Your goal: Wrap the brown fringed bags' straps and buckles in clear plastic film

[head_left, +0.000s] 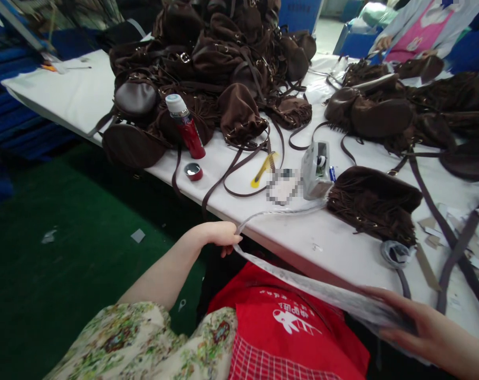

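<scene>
A long strap in clear plastic wrap (298, 277) stretches across in front of the red apron. My left hand (221, 235) pinches it near the table's front edge, and from there its thinner part runs over the table toward a fringed brown bag (374, 200). At the lower right, my right hand (413, 322) is closed around the wider wrapped part, its fingers slightly blurred. A coil in clear plastic (396, 254) lies beside the fringed bag.
Brown bags (231, 58) are heaped at the table's back; more (382, 111) lie right. A spray can (187, 129), a round tin (193, 171), a yellow comb (263, 170) and a grey box (315, 171) stand or lie between. A person (421, 31) is across the table.
</scene>
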Demonstrator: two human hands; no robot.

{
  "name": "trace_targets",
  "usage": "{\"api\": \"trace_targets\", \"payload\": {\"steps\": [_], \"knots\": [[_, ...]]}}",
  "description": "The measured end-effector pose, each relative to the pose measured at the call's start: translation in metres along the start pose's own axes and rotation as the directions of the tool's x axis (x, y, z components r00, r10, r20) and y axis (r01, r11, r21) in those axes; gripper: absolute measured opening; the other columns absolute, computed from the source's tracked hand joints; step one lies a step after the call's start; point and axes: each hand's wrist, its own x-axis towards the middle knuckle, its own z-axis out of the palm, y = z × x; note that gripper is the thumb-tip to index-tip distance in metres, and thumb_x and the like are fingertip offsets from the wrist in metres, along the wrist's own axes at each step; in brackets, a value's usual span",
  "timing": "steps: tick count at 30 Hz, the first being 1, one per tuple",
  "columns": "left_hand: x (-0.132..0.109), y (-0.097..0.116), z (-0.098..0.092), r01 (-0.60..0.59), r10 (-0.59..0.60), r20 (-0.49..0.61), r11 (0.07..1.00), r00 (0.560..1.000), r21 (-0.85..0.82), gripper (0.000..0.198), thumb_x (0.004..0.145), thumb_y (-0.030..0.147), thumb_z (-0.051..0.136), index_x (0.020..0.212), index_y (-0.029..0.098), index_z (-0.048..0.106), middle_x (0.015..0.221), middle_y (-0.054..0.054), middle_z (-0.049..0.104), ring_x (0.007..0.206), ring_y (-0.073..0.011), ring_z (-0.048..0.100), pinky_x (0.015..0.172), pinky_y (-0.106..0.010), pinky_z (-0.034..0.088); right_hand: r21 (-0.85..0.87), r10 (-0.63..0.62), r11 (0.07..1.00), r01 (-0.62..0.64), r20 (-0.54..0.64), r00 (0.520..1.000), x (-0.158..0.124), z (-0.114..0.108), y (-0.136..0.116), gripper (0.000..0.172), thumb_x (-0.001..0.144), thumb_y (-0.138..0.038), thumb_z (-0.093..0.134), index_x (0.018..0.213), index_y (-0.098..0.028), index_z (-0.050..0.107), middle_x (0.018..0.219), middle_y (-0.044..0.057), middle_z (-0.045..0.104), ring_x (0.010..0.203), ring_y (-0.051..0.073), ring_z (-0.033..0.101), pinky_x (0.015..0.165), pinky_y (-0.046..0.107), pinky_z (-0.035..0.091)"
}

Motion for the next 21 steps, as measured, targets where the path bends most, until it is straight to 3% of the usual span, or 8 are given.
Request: {"api": "trace_targets", "payload": {"steps": [4, 9, 12, 14, 16, 18, 20, 21], "knots": [[0.005, 0.011, 0.007, 0.068, -0.070, 0.004, 0.976, 0.998, 0.207, 0.041, 0.085, 0.027, 0.045, 0.049, 0.015, 0.061, 0.047, -0.005, 0.063, 0.053, -0.0155, 0.062, 0.062, -0.022, 0.048, -0.056, 0.011, 0.998, -0.010, 0.007, 1.000, -0.006, 0.002, 0.018, 0.044, 0.075, -0.047, 0.066, 0.116, -0.030, 0.069, 0.115, 0.007, 0.070, 0.101, 0.033, 0.066, 0.090, 0.038, 0.053], [0.008, 0.010, -0.001, 0.208, -0.169, -0.153, 0.933, 0.974, 0.292, 0.040, 0.085, 0.029, 0.048, 0.051, 0.015, 0.063, 0.050, -0.007, 0.065, 0.060, -0.0184, 0.065, 0.066, -0.023, 0.049, -0.067, 0.045, 0.997, -0.041, 0.063, 0.997, -0.006, 0.002, 0.035, 0.038, 0.077, -0.045, 0.066, 0.112, -0.032, 0.071, 0.115, 0.006, 0.070, 0.102, 0.031, 0.066, 0.092, 0.036, 0.051], [0.004, 0.008, -0.005, 0.301, -0.207, -0.290, 0.894, 0.934, 0.332, 0.032, 0.086, 0.030, 0.050, 0.066, 0.013, 0.069, 0.060, -0.012, 0.068, 0.072, -0.0235, 0.067, 0.075, -0.029, 0.049, -0.043, 0.053, 0.998, -0.051, 0.064, 0.997, -0.003, 0.003, 0.040, 0.034, 0.076, -0.043, 0.067, 0.107, -0.031, 0.073, 0.112, 0.007, 0.071, 0.099, 0.032, 0.067, 0.090, 0.037, 0.051], [-0.001, 0.011, -0.003, 0.339, -0.193, -0.384, 0.869, 0.903, 0.359, 0.026, 0.085, 0.032, 0.054, 0.084, 0.012, 0.070, 0.081, -0.016, 0.071, 0.087, -0.0275, 0.066, 0.082, -0.033, 0.048, -0.019, 0.044, 0.999, -0.043, 0.054, 0.998, 0.002, 0.005, 0.033, 0.032, 0.078, -0.043, 0.065, 0.106, -0.030, 0.074, 0.108, 0.008, 0.072, 0.095, 0.032, 0.068, 0.085, 0.036, 0.052], [-0.007, 0.021, 0.003, 0.330, -0.088, -0.524, 0.860, 0.847, 0.389, 0.031, 0.083, 0.035, 0.059, 0.102, 0.011, 0.066, 0.102, -0.018, 0.067, 0.100, -0.0301, 0.062, 0.087, -0.035, 0.046, 0.005, 0.025, 1.000, -0.026, 0.100, 0.995, 0.009, 0.009, 0.018, 0.034, 0.082, -0.043, 0.058, 0.111, -0.031, 0.072, 0.101, 0.007, 0.074, 0.085, 0.028, 0.069, 0.077, 0.034, 0.054], [-0.013, 0.036, 0.012, 0.254, 0.094, -0.654, 0.873, 0.751, 0.417, 0.037, 0.083, 0.035, 0.059, 0.112, 0.012, 0.059, 0.112, -0.017, 0.063, 0.106, -0.0296, 0.059, 0.092, -0.036, 0.044, 0.022, -0.006, 1.000, 0.002, 0.182, 0.983, 0.020, 0.017, -0.003, 0.036, 0.086, -0.042, 0.052, 0.116, -0.031, 0.069, 0.095, 0.005, 0.075, 0.073, 0.024, 0.068, 0.068, 0.031, 0.053], [-0.017, 0.055, 0.025, 0.083, 0.284, -0.682, 0.888, 0.674, 0.452, 0.035, 0.087, 0.035, 0.055, 0.115, 0.014, 0.057, 0.112, -0.013, 0.062, 0.108, -0.0264, 0.057, 0.095, -0.034, 0.042, 0.035, -0.057, 0.998, 0.051, 0.208, 0.976, 0.033, 0.028, -0.025, 0.035, 0.088, -0.039, 0.049, 0.116, -0.030, 0.068, 0.097, 0.003, 0.074, 0.075, 0.022, 0.067, 0.071, 0.029, 0.052], [-0.018, 0.065, 0.032, -0.033, 0.366, -0.646, 0.884, 0.669, 0.467, 0.033, 0.089, 0.037, 0.052, 0.114, 0.016, 0.057, 0.112, -0.012, 0.062, 0.108, -0.0246, 0.057, 0.097, -0.033, 0.041, 0.042, -0.087, 0.996, 0.081, 0.190, 0.978, 0.040, 0.034, -0.035, 0.034, 0.088, -0.037, 0.048, 0.114, -0.030, 0.069, 0.100, 0.002, 0.074, 0.081, 0.023, 0.067, 0.076, 0.030, 0.051]]}}
